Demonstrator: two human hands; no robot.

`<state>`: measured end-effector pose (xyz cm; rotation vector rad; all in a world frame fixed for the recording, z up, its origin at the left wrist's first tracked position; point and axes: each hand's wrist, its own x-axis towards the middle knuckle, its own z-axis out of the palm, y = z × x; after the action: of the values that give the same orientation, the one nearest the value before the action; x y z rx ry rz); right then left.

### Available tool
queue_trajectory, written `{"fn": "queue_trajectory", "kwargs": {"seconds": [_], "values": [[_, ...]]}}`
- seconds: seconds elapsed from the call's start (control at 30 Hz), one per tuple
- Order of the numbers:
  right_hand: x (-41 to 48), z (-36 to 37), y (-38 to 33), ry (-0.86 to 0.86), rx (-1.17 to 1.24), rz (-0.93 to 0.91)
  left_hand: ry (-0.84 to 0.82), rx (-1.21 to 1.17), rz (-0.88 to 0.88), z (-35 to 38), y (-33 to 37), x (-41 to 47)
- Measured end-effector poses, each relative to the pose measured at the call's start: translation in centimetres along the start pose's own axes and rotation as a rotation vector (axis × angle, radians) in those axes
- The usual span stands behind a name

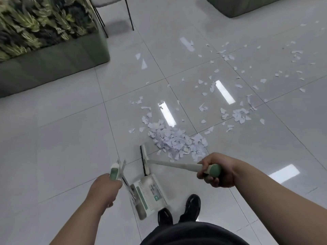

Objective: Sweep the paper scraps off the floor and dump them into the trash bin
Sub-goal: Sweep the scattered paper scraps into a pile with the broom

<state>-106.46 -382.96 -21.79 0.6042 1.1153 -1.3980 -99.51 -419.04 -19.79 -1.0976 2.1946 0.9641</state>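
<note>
— Scraps first: where do the paper scraps (174,140) lie?

— Mostly in a thick heap at the middle of the frame, just above the right hand (215,171) and well apart from the left hand (104,189). Loose bits spread from the heap toward the upper right across the floor (62,138).

— What is each hand doing?

— The right hand is clenched around the green grip of the broom (145,160). Its pale handle runs leftward from the fist to the brush head, which stands on the tiles just beside the lower left edge of the heap. The left hand, in the lower left centre, is wrapped around the green-tipped handle of the dustpan (150,195).

— And the dustpan itself?

— It sits low in the frame between the two hands, below the brush head, close to the black shoes (192,206). I cannot tell whether it rests on the tiles or hangs just above them.

— Anything else around?

— A green planter (58,62) fills the upper left, thin dark chair legs (130,16) stand at the top centre, and a green block sits in the upper right corner.
</note>
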Motion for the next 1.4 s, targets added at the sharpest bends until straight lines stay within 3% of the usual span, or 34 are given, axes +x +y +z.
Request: {"fn": "queue_trajectory", "kwargs": {"seconds": [0.37,0.67,0.87,1.07,1.4], "values": [[-3.4,-0.4,-3.2,0.346,0.210,0.060,-0.051,-0.068,-0.018,-0.8,-2.2,1.4],[-5.8,-0.5,-6.0,0.533,0.055,0.110,-0.037,-0.049,0.069,-1.8,-0.4,2.7],[-5.5,0.0,-5.7,0.669,-0.045,-0.040,-0.006,-0.037,0.098,-2.6,-0.6,3.1],[-5.6,1.7,-4.9,0.624,-0.068,-0.116,0.018,-0.034,0.125,-3.0,-1.9,3.7],[-0.9,8.3,-5.7,0.293,-0.025,-0.224,0.054,-0.084,0.081,-5.9,-4.1,4.4]]}}
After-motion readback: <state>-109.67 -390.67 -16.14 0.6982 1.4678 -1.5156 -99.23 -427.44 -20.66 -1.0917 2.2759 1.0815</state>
